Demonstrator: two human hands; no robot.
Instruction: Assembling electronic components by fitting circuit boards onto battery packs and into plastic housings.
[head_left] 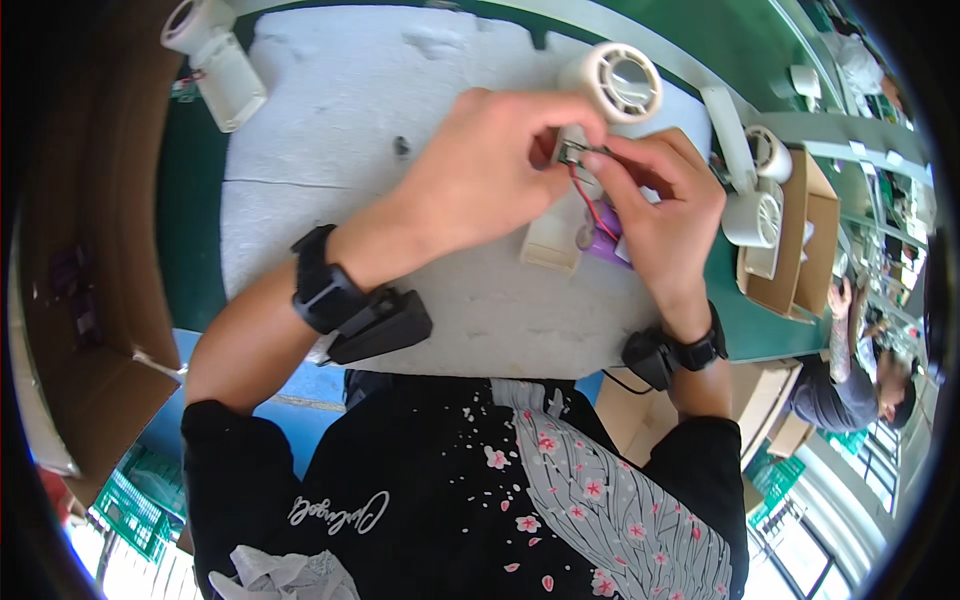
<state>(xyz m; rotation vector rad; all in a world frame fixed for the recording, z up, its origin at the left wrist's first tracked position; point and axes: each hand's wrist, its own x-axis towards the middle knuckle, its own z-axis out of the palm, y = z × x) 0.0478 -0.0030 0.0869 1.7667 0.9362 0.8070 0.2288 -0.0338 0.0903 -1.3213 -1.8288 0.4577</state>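
Note:
My left hand [490, 160] pinches a small circuit board [571, 152] by its edge, thumb and fingers closed. Opposite it, my right hand [670, 200] has thumb and forefinger closed at the board's other side, on what looks like a thin dark wire end; the exact grip is partly hidden. From the board a red wire [590, 200] runs down to a purple battery cell [606, 240] beneath my right hand. A cream fan head [624, 84] with a round grille lies just beyond my fingers. Its cream handle shell [552, 245] shows below my left hand.
White foam sheets [320, 120] cover the green bench [190, 220]. Another fan body [222, 75] lies at the far left. At the right, several fan parts [752, 218] sit beside a cardboard box [815, 240]. A co-worker [850, 395] is at the far right.

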